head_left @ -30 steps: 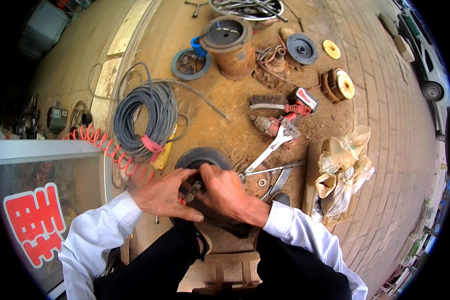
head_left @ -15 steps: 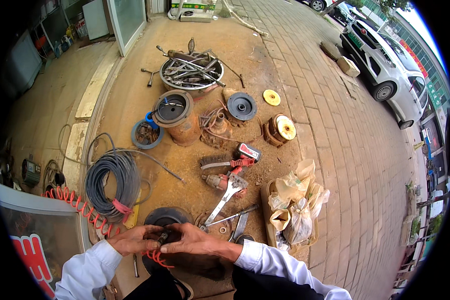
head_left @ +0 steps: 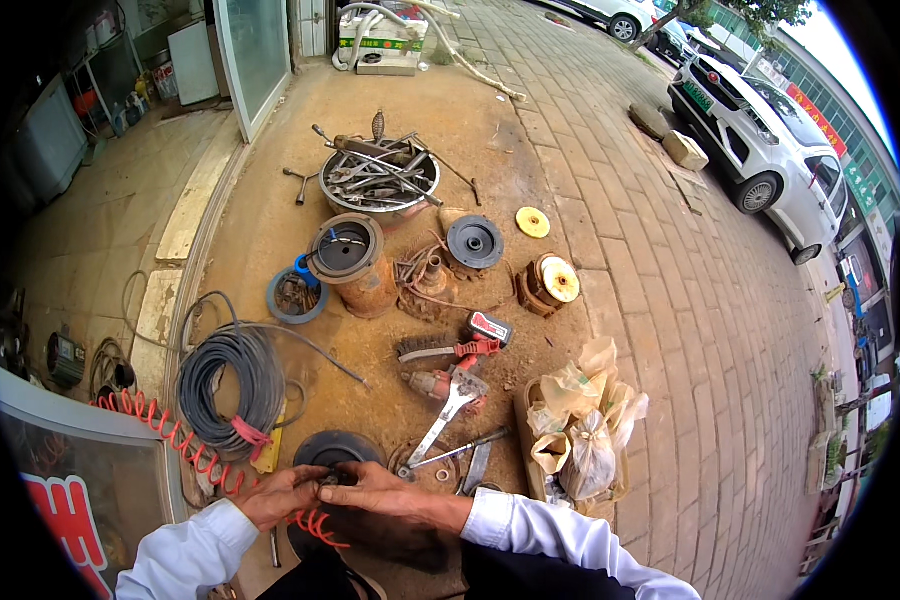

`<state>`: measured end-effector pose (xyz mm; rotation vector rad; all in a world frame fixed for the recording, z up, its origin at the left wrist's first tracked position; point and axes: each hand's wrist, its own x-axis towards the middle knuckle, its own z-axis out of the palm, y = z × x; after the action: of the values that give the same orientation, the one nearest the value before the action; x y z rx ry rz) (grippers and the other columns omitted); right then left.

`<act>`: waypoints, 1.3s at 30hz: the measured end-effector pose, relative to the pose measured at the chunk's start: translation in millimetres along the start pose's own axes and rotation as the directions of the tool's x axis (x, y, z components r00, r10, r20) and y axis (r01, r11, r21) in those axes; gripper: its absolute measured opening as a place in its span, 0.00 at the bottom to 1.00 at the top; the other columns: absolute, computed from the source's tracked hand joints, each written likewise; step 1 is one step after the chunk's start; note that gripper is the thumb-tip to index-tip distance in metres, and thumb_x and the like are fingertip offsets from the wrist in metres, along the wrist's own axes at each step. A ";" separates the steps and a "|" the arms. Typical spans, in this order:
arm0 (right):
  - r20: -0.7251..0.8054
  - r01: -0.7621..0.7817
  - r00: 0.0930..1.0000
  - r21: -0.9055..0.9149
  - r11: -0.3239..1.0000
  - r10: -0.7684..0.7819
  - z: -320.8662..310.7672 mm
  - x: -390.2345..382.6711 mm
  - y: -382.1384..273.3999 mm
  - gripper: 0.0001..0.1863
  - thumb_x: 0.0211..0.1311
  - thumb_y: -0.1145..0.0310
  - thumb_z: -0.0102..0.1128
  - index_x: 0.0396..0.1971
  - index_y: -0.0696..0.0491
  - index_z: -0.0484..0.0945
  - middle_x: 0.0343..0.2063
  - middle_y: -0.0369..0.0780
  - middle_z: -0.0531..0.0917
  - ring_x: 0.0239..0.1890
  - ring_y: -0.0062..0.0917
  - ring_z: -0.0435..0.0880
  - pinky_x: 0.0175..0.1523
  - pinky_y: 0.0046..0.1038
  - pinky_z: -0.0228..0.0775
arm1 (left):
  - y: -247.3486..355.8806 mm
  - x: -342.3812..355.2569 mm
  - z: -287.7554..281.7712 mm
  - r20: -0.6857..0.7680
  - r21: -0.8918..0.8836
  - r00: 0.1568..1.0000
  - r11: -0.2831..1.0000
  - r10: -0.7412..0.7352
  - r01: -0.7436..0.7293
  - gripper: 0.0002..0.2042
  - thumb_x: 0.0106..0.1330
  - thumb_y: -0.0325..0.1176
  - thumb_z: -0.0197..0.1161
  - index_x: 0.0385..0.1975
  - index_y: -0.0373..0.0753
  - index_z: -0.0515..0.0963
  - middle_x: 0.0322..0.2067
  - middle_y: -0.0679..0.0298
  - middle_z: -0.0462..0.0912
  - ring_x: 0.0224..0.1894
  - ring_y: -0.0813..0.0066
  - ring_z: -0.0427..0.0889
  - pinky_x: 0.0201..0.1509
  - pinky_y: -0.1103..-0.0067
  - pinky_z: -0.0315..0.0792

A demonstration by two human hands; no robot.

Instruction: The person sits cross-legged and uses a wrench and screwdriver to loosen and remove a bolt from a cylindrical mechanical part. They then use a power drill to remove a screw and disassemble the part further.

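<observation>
Left hand (head_left: 278, 497) and right hand (head_left: 378, 490) both grasping small dark fitting (head_left: 328, 479), partly hidden by fingers; red coiled hose (head_left: 315, 524) just below. Black round part (head_left: 335, 444) just beyond. Farther, wrench (head_left: 460, 392), cable coil (head_left: 196, 385), then metal basin (head_left: 365, 207) of tools.

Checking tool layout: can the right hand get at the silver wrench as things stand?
Probably yes: the silver wrench lies largely uncovered just ahead of the right hand, though that hand is busy with a small dark part.
</observation>
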<state>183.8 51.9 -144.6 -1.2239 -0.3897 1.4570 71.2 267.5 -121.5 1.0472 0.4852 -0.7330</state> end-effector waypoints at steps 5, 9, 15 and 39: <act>-0.092 0.080 0.992 -0.078 0.994 -0.087 6.2 -7.3 1.8 0.54 0.56 0.33 0.68 0.61 0.72 0.69 0.52 0.53 0.81 0.57 0.34 0.78 0.60 0.30 0.71 | 8.6 -2.3 21.9 -0.011 0.088 0.998 0.994 0.058 -0.057 0.53 0.63 0.65 0.66 0.69 0.19 0.54 0.62 0.48 0.71 0.66 0.65 0.70 0.70 0.72 0.65; -0.193 0.038 0.980 -0.048 0.998 -0.047 5.5 -4.6 8.6 0.56 0.55 0.34 0.69 0.62 0.73 0.68 0.55 0.56 0.80 0.60 0.36 0.77 0.63 0.30 0.70 | 0.4 0.4 16.3 -0.059 0.130 0.995 0.989 0.074 -0.066 0.52 0.63 0.65 0.65 0.69 0.19 0.56 0.62 0.49 0.72 0.65 0.65 0.71 0.69 0.73 0.66; -0.135 0.008 0.990 -0.170 0.985 -0.031 16.0 -14.7 -19.1 0.57 0.53 0.35 0.72 0.63 0.75 0.65 0.56 0.59 0.78 0.61 0.40 0.77 0.63 0.32 0.70 | 1.9 -8.9 19.9 -0.050 0.117 0.992 0.987 0.116 -0.109 0.51 0.65 0.64 0.63 0.69 0.19 0.56 0.63 0.47 0.70 0.67 0.63 0.69 0.70 0.72 0.64; -0.298 0.112 0.951 0.110 0.988 -0.075 17.6 -17.0 2.5 0.53 0.54 0.56 0.80 0.64 0.80 0.57 0.44 0.54 0.85 0.46 0.28 0.86 0.51 0.25 0.80 | 3.2 0.6 30.3 -0.079 0.164 0.984 0.976 0.160 -0.145 0.56 0.58 0.71 0.64 0.68 0.21 0.56 0.61 0.51 0.71 0.63 0.68 0.71 0.67 0.74 0.67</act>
<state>164.8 43.1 -131.7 -1.2786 -0.1485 1.1779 74.6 241.1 -106.9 1.2568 0.4250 -0.5953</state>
